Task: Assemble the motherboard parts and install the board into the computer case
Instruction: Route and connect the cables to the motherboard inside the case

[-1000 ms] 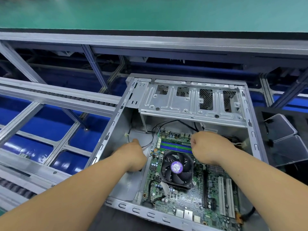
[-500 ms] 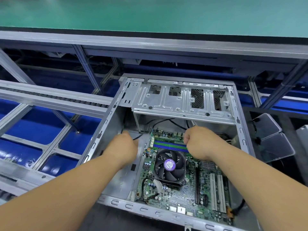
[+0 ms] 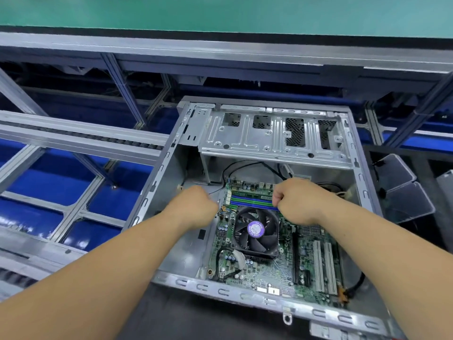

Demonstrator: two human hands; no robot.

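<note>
The open grey computer case [image 3: 157, 177] lies flat with the green motherboard [image 3: 269, 273] inside it. On the board sit a black CPU fan [image 3: 256, 231] and blue and green memory slots [image 3: 252, 201]. My left hand [image 3: 196, 208] is curled into a fist at the board's upper left edge, its fingertips hidden. My right hand [image 3: 297, 201] is curled too, thumb against forefinger over the right end of the memory slots. I see nothing in either hand.
A metal drive cage [image 3: 272, 138] spans the far end of the case, with black cables [image 3: 245, 165] under it. Grey trays [image 3: 402, 190] stand to the right. Aluminium conveyor rails [image 3: 81, 141] over blue panels run to the left.
Both hands keep their places over the board's far end. The left fist has edged closer to the board's left edge. Only the camera view has shifted slightly.
</note>
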